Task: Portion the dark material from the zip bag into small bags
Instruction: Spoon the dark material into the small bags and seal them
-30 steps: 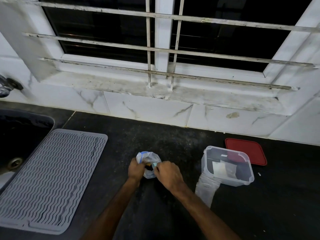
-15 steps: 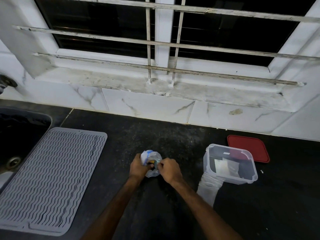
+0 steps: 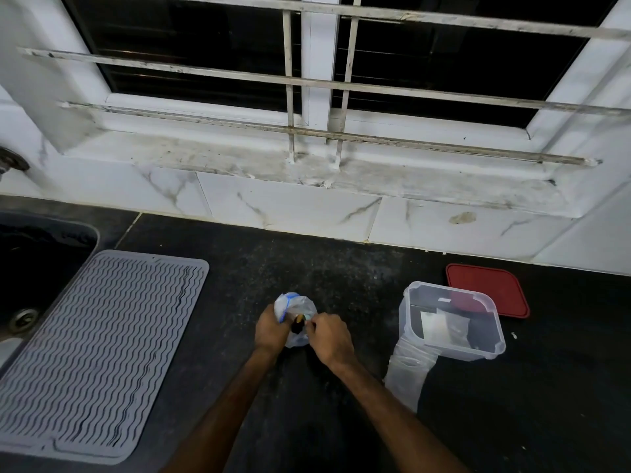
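The zip bag is gripped by the left hand and apparently pinched by the right hand.

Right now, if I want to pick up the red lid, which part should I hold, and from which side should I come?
Probably the right edge of the red lid, pinched from the right. It lies flat on the counter, so only its rim offers a hold, and the clear box stands in front of its near left corner.
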Action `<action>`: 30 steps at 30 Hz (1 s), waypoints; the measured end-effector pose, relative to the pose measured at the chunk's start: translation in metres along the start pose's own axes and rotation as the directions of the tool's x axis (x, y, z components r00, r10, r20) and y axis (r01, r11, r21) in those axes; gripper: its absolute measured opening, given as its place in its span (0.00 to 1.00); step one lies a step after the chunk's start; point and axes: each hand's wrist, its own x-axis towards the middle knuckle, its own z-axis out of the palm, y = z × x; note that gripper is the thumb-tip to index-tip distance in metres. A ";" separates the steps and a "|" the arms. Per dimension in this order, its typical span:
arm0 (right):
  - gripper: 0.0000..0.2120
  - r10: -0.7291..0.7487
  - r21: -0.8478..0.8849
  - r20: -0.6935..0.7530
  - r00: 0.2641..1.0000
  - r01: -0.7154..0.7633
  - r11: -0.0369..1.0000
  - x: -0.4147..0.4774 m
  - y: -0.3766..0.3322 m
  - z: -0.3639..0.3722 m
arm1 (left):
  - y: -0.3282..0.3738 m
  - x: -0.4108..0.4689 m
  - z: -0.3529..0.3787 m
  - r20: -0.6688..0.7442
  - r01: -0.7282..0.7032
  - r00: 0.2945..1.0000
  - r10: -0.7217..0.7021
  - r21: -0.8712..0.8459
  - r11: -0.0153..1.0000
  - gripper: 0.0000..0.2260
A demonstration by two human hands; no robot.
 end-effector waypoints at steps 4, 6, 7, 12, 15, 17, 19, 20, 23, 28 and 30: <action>0.15 -0.008 0.055 0.002 1.000 0.008 0.998 0.001 0.003 0.000 | -0.012 0.008 -0.003 0.048 0.014 0.999 -0.016 0.047 0.999 0.23; 0.15 -0.006 0.091 0.006 1.000 0.005 0.996 0.002 0.005 -0.001 | -0.014 0.009 -0.003 0.055 0.012 0.998 -0.013 0.035 0.999 0.23; 0.15 -0.002 0.101 0.009 1.000 0.001 0.995 0.002 0.006 0.000 | -0.014 0.008 -0.003 0.060 0.008 0.998 -0.009 0.023 1.000 0.24; 0.16 0.024 0.130 0.031 0.999 -0.027 0.991 0.002 0.011 0.002 | -0.014 0.009 -0.004 0.073 -0.011 0.997 0.015 -0.056 0.998 0.21; 0.16 0.025 0.131 0.027 0.999 -0.029 0.991 0.004 0.010 0.003 | -0.010 0.005 -0.005 0.076 -0.031 0.996 0.037 -0.084 0.996 0.18; 0.17 0.021 0.131 0.024 0.999 -0.024 0.991 0.005 0.010 0.005 | -0.011 0.006 -0.005 0.074 -0.023 0.997 0.027 -0.059 0.998 0.20; 0.17 0.001 0.127 0.027 1.000 -0.004 0.992 0.005 0.010 0.006 | -0.020 0.014 -0.003 0.084 -0.029 0.996 0.032 -0.038 0.999 0.24; 0.17 -0.010 0.125 0.026 1.000 0.007 0.992 0.005 0.009 0.006 | -0.027 0.021 -0.001 0.088 -0.036 0.995 0.038 -0.024 0.999 0.27; 0.17 -0.005 0.155 0.041 0.999 -0.001 0.988 0.007 0.011 0.005 | -0.013 0.014 -0.006 0.094 -0.048 0.994 0.049 -0.013 0.999 0.25; 0.14 0.078 0.278 0.123 0.989 -0.110 0.954 0.011 0.019 0.000 | 0.008 0.001 -0.014 0.149 -0.107 0.982 0.117 -0.069 0.992 0.07; 0.13 0.092 0.294 0.166 0.982 -0.138 0.946 0.011 0.021 -0.006 | 0.010 0.000 -0.015 0.150 -0.114 0.980 0.129 -0.104 0.988 0.02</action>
